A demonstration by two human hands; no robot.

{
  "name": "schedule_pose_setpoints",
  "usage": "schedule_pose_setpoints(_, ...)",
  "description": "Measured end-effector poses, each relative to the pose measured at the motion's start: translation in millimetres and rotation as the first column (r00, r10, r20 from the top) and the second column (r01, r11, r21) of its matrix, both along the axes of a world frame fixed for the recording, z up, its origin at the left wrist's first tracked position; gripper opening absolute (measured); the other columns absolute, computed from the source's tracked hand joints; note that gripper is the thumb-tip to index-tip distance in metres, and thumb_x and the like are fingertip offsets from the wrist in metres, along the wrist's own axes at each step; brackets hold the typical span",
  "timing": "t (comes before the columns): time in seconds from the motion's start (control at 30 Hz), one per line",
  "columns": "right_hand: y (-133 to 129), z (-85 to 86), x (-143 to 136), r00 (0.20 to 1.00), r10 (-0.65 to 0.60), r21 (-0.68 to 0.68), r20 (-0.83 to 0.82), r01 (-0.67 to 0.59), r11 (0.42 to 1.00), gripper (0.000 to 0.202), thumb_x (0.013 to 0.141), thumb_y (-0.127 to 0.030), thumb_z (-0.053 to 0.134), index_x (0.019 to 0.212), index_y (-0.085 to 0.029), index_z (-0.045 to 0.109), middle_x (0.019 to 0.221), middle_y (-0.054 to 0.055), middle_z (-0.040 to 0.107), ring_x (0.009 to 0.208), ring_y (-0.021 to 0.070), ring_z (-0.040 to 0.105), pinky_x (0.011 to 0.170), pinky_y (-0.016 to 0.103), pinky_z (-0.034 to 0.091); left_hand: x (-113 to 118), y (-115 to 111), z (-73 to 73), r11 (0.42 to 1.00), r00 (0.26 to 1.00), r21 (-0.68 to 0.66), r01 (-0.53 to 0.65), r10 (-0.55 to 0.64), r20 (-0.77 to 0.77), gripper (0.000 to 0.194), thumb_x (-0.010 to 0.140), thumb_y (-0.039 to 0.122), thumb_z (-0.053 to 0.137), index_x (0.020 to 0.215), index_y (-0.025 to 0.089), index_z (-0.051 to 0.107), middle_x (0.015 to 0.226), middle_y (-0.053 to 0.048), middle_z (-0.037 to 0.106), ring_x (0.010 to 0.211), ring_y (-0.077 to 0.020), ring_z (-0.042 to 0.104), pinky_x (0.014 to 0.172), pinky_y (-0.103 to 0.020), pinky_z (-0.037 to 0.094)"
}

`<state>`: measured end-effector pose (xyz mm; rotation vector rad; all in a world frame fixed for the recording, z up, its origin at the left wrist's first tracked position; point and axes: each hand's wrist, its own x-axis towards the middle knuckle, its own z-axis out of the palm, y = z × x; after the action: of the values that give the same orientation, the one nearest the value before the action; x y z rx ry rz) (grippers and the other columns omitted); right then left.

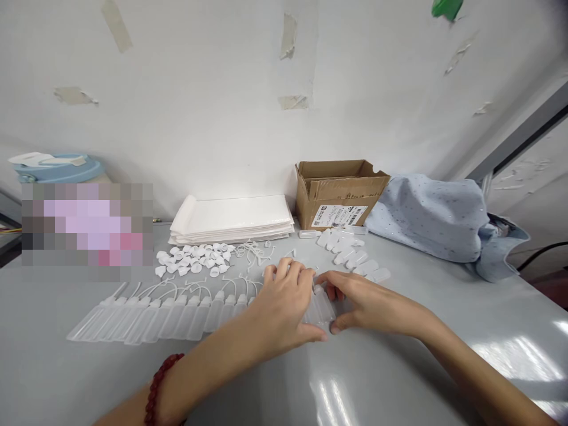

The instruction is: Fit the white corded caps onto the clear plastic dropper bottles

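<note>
A long row of translucent bottles [177, 319] with thin white straps lies side by side on the grey table [248, 390]. At its right end, my left hand [290, 302] arches over the bottles, fingers bent and thumb apart. My right hand [359, 302] is beside the last bottles [320, 306], its thumb and index finger spread around their right side. Small white caps [195, 257] are heaped behind the row, with loose white straps [255, 251] next to them. More translucent bottles [357, 259] lie loose behind my right hand.
A stack of white sheets [233, 219] and an open cardboard box [339, 198] stand against the wall. Light blue cloth [430, 219] lies at the back right. At the back left are a blue lid [60, 168] and a pixelated pink and purple area [93, 222].
</note>
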<state>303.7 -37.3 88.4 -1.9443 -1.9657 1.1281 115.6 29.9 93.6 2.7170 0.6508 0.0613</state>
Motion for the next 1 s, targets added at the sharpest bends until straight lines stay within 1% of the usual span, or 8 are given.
schedule_pose_setpoints(0.1,-1,5.6,3,1.0,0.006,-0.009,0.011,-0.006,1.0,0.063,0.064,-0.035,0.074,0.121,-0.023,0.05,0.096,0.003,0.057,0.093,0.0234,0.054,0.079,0.033,0.043,-12,22,15.0,0.994,0.997,-0.079,-0.073,0.073,-0.001,0.061,0.083,0.065,0.045,0.119,0.017,0.047,0.12,-0.013,0.052,0.114,-0.0323,0.043,0.089,-0.047,0.037)
schedule_pose_setpoints(0.17,-2,11.0,8,1.0,-0.007,0.03,0.009,0.007,1.0,0.064,0.068,-0.041,0.072,0.124,-0.024,0.047,0.097,0.003,0.057,0.093,0.023,0.054,0.08,0.033,0.043,-22,42,26.3,0.97,0.976,-0.118,-0.214,0.219,0.024,0.055,0.09,0.06,0.031,0.122,0.018,0.046,0.122,-0.013,0.053,0.113,-0.0306,0.045,0.087,-0.044,0.04)
schedule_pose_setpoints(0.23,-2,16.0,15,0.999,-0.054,0.127,0.005,0.053,0.99,0.058,0.075,-0.047,0.066,0.124,-0.024,0.046,0.098,0.004,0.059,0.091,0.0219,0.055,0.079,0.034,0.044,-30,60,32.2,0.948,0.95,-0.092,-0.304,0.309,0.045,0.043,0.093,0.049,0.029,0.111,0.017,0.053,0.11,-0.011,0.059,0.107,-0.0289,0.05,0.083,-0.041,0.043)
schedule_pose_setpoints(0.33,1,19.4,27,0.985,-0.169,0.293,0.035,0.152,0.944,0.041,0.083,-0.049,0.054,0.115,-0.024,0.051,0.102,0.006,0.062,0.084,0.021,0.058,0.072,0.033,0.046,-32,75,24.1,0.966,0.966,0.026,-0.256,0.255,0.034,0.035,0.092,0.032,0.031,0.098,0.014,0.06,0.098,-0.011,0.063,0.1,-0.029,0.052,0.08,-0.042,0.044)
schedule_pose_setpoints(0.5,6,12.7,43,0.943,-0.277,0.493,0.183,0.156,0.856,0.023,0.09,-0.036,0.043,0.099,-0.022,0.059,0.1,0.008,0.064,0.078,0.0218,0.061,0.069,0.035,0.047,-16,73,-10.4,0.994,0.995,0.061,-0.092,0.09,0.035,0.035,0.086,0.014,0.036,0.111,0.017,0.06,0.114,-0.009,0.06,0.112,-0.0262,0.045,0.09,-0.04,0.041)
schedule_pose_setpoints(0.63,9,2.8,49,0.924,-0.269,0.544,0.274,0.082,0.835,0.022,0.091,-0.027,0.041,0.097,-0.022,0.061,0.104,0.009,0.063,0.085,0.0241,0.062,0.073,0.038,0.047,-8,67,-24.0,0.997,1.0,0.071,-0.011,0.009,0.027,0.044,0.081,0.006,0.038,0.116,0.023,0.059,0.125,-0.005,0.056,0.114,-0.0259,0.041,0.092,-0.042,0.039)
schedule_pose_setpoints(0.87,16,-8.8,39,0.916,-0.196,0.543,0.351,-0.029,0.839,0.024,0.089,-0.019,0.041,0.097,-0.017,0.064,0.101,0.011,0.065,0.097,0.0288,0.058,0.082,0.042,0.047,-7,58,-19.1,0.997,0.999,0.075,-0.014,0.011,0.041,0.043,0.078,0.0,0.035,0.106,0.018,0.062,0.119,-0.006,0.06,0.104,-0.0257,0.045,0.082,-0.039,0.042)
schedule_pose_setpoints(1.0,16,-11.2,36,0.89,-0.187,0.5,0.416,-0.052,0.865,0.024,0.089,-0.024,0.047,0.101,-0.014,0.064,0.106,0.014,0.064,0.099,0.031,0.057,0.083,0.045,0.047,-6,57,-9.7,0.993,0.99,0.087,-0.082,0.071,0.121,0.037,0.083,0.004,0.036,0.107,0.016,0.061,0.119,-0.007,0.061,0.107,-0.0256,0.046,0.088,-0.041,0.042)
